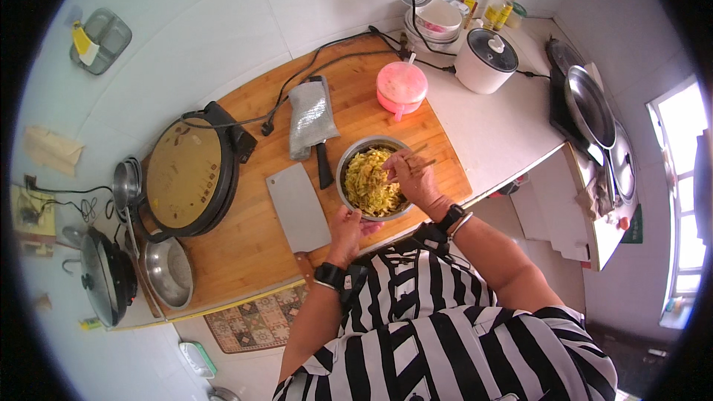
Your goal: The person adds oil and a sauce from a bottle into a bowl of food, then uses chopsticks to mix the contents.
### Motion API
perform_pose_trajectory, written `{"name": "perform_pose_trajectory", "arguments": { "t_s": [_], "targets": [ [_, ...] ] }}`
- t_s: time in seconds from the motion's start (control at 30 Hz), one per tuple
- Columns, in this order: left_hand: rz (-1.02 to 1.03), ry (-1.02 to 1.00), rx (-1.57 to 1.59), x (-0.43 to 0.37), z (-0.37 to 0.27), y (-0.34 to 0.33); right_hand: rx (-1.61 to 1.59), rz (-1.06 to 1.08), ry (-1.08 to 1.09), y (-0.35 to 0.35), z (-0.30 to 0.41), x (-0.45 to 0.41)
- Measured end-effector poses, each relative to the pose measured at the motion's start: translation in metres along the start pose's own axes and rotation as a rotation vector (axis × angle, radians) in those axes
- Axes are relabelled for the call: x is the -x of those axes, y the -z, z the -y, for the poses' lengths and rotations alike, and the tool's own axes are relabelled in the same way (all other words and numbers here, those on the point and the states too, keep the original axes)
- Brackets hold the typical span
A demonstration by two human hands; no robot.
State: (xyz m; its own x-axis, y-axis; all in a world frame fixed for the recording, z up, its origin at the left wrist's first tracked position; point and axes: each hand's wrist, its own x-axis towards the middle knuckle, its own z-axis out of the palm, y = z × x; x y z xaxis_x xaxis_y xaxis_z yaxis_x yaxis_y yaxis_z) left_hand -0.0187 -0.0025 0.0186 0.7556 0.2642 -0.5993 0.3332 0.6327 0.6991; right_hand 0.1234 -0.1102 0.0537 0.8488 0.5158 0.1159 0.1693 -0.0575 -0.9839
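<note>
A stainless steel bowl (341, 164) filled with shredded yellow-green food (369, 181) stands near the front edge of a wooden board (245, 245). My left hand (350, 231) holds the bowl by its near rim, thumb on top and fingers beneath. A pair of wooden chopsticks (426, 164) is gripped in my right hand (411, 181); their lower ends are hidden by the hand and food. Left of the bowl lies a cleaver (299, 207) with its wooden handle towards me. Beyond it is a black-handled tool (324, 170) whose upper part is wrapped in silvery bubble wrap (312, 114).
A round electric griddle (184, 172) sits at left, beside a steel basin (170, 273) and a lidded wok (103, 278). Behind the bowl stands a pink lidded container (402, 86). Black cords (312, 67) cross the board's back. A white electric pot (486, 61) and stacked bowls (434, 25) stand back right.
</note>
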Motion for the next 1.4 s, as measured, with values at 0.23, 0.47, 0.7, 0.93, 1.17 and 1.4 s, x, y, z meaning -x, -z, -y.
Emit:
{"name": "perform_pose_trajectory", "arguments": {
  "t_s": [0.23, 0.47, 0.7, 0.93, 1.17, 1.4],
  "targets": [
    [0.005, -0.025, -0.004, 0.006, -0.003, 0.001, 0.165, 0.046, 0.136, -0.004, 0.052, -0.010],
    [0.037, -0.028, -0.025, 0.000, 0.000, 0.006, 0.285, 0.130, 0.139, 0.000, 0.006, -0.005],
    [0.039, -0.029, -0.056, 0.005, -0.002, 0.005, 0.301, 0.181, 0.301, -0.016, 0.063, -0.007],
    [0.088, -0.028, -0.039, 0.003, -0.001, 0.007, 0.352, 0.122, 0.351, -0.011, 0.032, -0.008],
    [0.043, -0.007, -0.019, 0.004, -0.003, 0.008, 0.327, 0.099, 0.272, -0.030, 0.063, -0.012],
    [0.119, 0.022, -0.011, 0.010, -0.011, 0.005, 0.659, 0.254, 0.485, -0.071, 0.045, 0.001]
  ]
}}
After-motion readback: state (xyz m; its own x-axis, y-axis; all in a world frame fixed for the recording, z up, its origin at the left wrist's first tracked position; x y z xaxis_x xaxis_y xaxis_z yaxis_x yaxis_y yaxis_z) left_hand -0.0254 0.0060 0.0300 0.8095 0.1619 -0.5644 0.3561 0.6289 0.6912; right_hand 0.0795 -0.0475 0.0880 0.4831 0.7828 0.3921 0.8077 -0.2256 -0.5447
